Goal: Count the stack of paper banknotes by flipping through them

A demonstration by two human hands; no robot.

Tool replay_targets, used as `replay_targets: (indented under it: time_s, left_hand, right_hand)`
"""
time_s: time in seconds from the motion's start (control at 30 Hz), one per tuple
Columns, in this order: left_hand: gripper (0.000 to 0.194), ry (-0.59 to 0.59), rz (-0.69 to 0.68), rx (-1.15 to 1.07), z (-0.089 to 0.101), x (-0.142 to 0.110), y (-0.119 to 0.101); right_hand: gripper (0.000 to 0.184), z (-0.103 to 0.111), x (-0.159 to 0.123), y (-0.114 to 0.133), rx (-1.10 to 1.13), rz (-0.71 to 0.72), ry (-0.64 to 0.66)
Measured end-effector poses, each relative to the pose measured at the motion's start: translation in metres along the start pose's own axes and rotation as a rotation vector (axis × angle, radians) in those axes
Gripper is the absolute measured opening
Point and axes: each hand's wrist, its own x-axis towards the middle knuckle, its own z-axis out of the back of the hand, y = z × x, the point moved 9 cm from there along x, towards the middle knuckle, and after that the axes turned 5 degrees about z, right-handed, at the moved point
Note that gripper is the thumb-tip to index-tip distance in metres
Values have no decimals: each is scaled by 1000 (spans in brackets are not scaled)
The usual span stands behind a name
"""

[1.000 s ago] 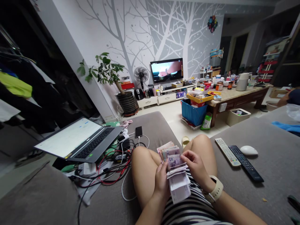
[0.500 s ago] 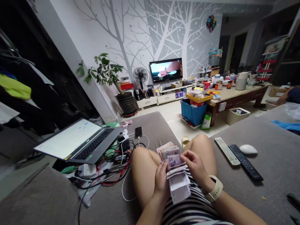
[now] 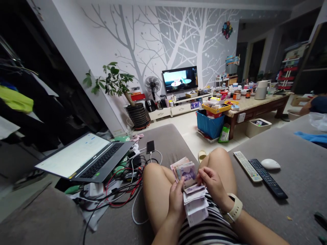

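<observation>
My left hand (image 3: 176, 197) grips a stack of banknotes (image 3: 187, 174), thumb on top, above my lap. The uppermost flat note is purple, with a portrait and a 5. Behind it the edges of pinkish and other notes fan out. Several notes are folded down toward me, their pale lower ends (image 3: 197, 215) hanging over my striped clothing. My right hand (image 3: 211, 182), with a watch (image 3: 234, 208) on the wrist, has its thumb and fingers pinched together beside the purple note's right edge. Whether anything is between those fingertips is hidden.
Left of my legs lie an open laptop (image 3: 84, 156), tangled cables (image 3: 122, 190) and a phone (image 3: 150, 146) on a cord. Two remotes (image 3: 247, 166) and a white mouse (image 3: 270, 164) rest on the sofa at right. Ahead stand a blue bin (image 3: 209, 123) and a cluttered table (image 3: 270, 102).
The purple note that my right fingers held has been folded down toward me, uncovering another purple note with a portrait. My left hand keeps its hold on the stack.
</observation>
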Motion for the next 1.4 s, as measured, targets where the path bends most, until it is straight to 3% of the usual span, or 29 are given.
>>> replay_targets:
  time_s: [0.2, 0.47, 0.67, 0.87, 1.03, 1.23, 1.4]
  left_hand:
    - [43, 68, 19, 1, -3, 1, 2]
    - [49, 128, -4, 44, -12, -2, 2]
    - [36, -1, -24, 46, 0, -1, -4]
    - [36, -8, -61, 62, 2, 1, -10]
    - [32, -84, -135, 154, 5, -4, -20]
    - [34, -24, -71, 99, 2, -3, -11]
    - [37, -59, -97, 127, 3, -4, -13]
  right_hand:
    - [35, 11, 5, -9, -19, -22, -103]
    - [36, 10, 5, -8, -31, -23, -76]
    - [33, 6, 4, -5, -11, -23, -60]
    - [30, -1, 1, 2, -1, -17, -2]
    - [28, -6, 0, 8, 8, -18, 50]
    - [31, -6, 1, 8, 17, -38, 37]
    - [33, -4, 1, 7, 24, -40, 29]
